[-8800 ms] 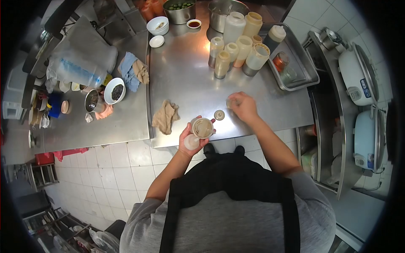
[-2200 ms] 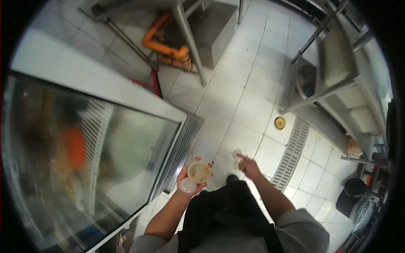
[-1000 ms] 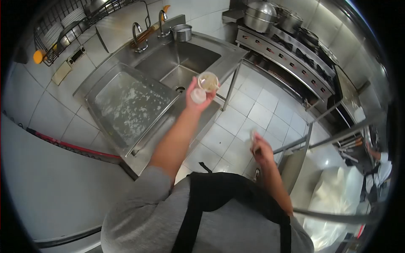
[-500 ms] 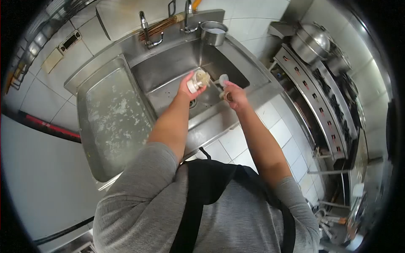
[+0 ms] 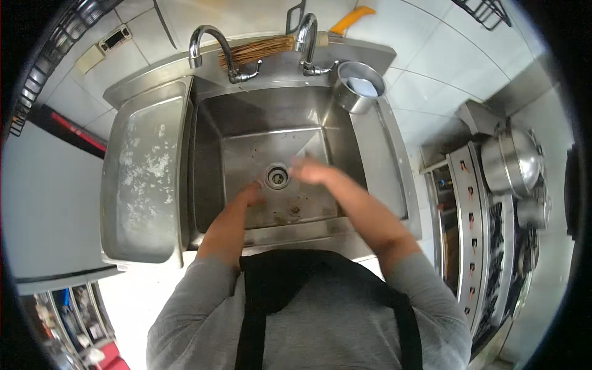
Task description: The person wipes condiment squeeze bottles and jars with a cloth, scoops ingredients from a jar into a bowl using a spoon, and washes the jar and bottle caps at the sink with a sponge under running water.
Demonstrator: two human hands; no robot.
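Note:
Both hands are low inside the steel sink basin (image 5: 237, 114), on either side of the round drain (image 5: 277, 177). My left hand (image 5: 251, 195) is left of the drain near the basin floor. Motion smears its fingers, and no object shows clearly in it. My right hand (image 5: 310, 171) reaches in from the right, just beside the drain's edge. It is blurred too, and a faint pale streak lies by its fingertips; whether it holds anything is unclear. Brownish bits (image 5: 295, 211) lie on the basin floor in front of the drain.
A large steel tray (image 5: 185, 203) with cloudy water stands left of the basin. Behind are two taps (image 5: 231, 61) (image 5: 308, 46) and a twig brush (image 5: 256, 50). A steel pot (image 5: 354, 102) sits at the back right corner. A stove (image 5: 459, 246) stands farther right.
My left hand has moved down to the basin floor; the white cup-like thing it held no longer shows. My right hand has moved toward the drain. The view has turned to face the sink.

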